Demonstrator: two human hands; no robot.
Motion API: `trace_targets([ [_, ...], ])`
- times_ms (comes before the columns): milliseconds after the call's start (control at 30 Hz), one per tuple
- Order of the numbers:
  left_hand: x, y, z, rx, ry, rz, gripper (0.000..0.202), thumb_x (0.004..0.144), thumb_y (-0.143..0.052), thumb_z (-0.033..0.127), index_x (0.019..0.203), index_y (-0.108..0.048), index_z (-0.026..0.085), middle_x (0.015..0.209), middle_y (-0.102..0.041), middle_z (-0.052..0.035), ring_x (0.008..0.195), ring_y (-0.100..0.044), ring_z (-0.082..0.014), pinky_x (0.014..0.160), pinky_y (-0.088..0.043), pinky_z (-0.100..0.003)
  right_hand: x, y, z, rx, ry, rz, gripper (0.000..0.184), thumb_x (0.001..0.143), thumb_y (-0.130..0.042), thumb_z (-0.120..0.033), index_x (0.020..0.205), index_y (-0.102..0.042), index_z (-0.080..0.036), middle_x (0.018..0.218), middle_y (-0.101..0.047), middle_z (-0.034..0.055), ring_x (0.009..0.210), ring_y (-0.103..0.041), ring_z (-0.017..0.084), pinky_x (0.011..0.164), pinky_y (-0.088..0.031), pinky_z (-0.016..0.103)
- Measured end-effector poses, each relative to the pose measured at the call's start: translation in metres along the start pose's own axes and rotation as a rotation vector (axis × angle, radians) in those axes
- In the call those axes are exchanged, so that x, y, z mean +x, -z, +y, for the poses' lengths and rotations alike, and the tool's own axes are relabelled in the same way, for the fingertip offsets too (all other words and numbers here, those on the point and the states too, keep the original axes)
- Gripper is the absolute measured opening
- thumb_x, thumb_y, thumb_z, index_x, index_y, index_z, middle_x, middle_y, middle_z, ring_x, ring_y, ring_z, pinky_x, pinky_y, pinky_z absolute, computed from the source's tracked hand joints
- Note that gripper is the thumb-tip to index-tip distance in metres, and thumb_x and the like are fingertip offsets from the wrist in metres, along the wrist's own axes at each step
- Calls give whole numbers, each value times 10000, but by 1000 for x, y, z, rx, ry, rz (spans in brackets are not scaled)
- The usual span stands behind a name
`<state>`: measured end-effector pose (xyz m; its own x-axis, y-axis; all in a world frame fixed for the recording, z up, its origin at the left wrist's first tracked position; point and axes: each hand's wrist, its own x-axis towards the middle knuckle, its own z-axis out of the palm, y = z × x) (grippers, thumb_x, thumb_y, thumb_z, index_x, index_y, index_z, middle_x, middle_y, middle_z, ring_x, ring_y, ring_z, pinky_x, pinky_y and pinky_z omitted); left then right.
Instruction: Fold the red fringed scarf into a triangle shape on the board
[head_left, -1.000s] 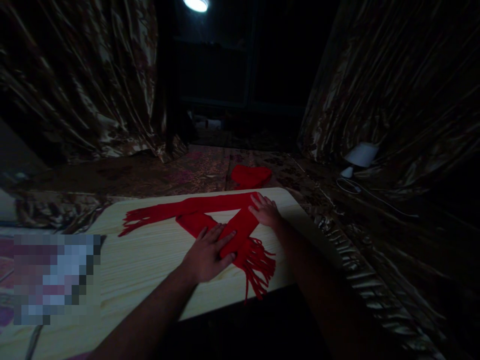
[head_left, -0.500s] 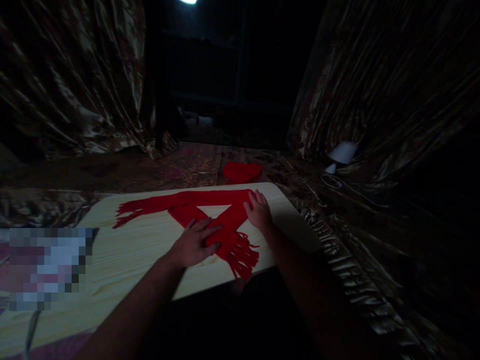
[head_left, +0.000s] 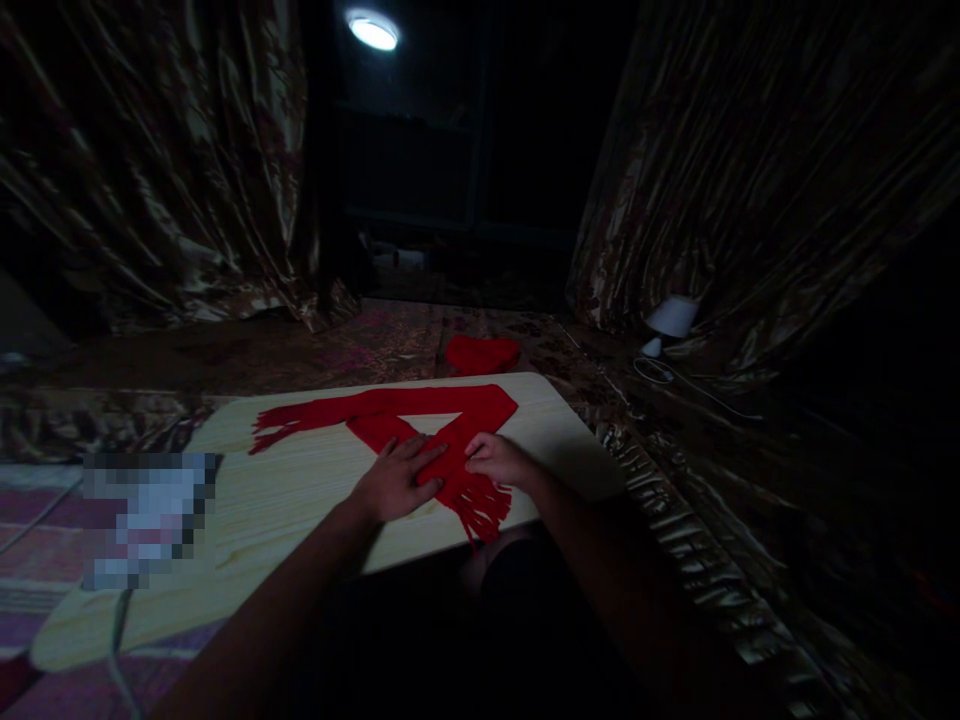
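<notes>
A red fringed scarf lies folded on a light wooden board-like tabletop. One end stretches left, while the other slants down to a fringe near the front edge; the folded lengths enclose a small triangle of tabletop. My left hand rests flat across the crossing, fingers spread. At the right edge of the slanting length, just above the fringe, my right hand has its fingers drawn together in a pinch on the scarf.
Behind the tabletop lies a red cloth item, its kind unclear. A small white lamp with a cord stands at the right. A pixelated object with a cable lies at the left. Patterned curtains hang behind.
My right hand has moved from the scarf's upper right corner down toward the fringe, and its fingers have closed. My left hand stays on the crossing. The view has tilted up slightly.
</notes>
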<state>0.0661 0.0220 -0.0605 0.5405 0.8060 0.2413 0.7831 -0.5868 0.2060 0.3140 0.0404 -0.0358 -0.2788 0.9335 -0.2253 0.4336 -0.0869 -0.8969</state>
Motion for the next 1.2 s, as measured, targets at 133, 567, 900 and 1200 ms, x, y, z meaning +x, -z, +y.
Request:
trace_targets([
  [133,-1,3,2,-16,17,1,636,941,-498,567,1521,-481,307,1552,-492,-141,1465,-408,-322,1192,-219,-659,-3,1,-4,-63,-24,-128,274,743,-713,-116,969,-587,-205,627,-571,-102,393,-428,52,395,-329,168],
  [567,1,1,1,-13,33,-8,637,933,-500,524,1519,-486,275,1561,-484,-132,1471,-398,-319,1200,-203,-654,-46,56,-33,-477,-305,-788,269,626,-804,-260,857,-696,-175,629,-692,-35,445,-536,91,451,-339,181],
  [900,-2,7,6,-72,54,0,670,952,-465,584,1540,-454,264,1564,-478,-139,1474,-396,-307,1213,-206,-625,8,43,-12,-591,108,412,193,899,-626,-311,747,-627,-192,765,-695,18,682,-588,124,633,-389,229],
  [1200,-2,9,8,-111,54,40,624,974,-439,561,1511,-501,249,1551,-492,-146,1458,-418,-312,1207,-227,-622,18,25,13,-754,56,535,227,945,-539,-304,797,-663,-185,840,-700,45,779,-601,161,691,-389,249],
])
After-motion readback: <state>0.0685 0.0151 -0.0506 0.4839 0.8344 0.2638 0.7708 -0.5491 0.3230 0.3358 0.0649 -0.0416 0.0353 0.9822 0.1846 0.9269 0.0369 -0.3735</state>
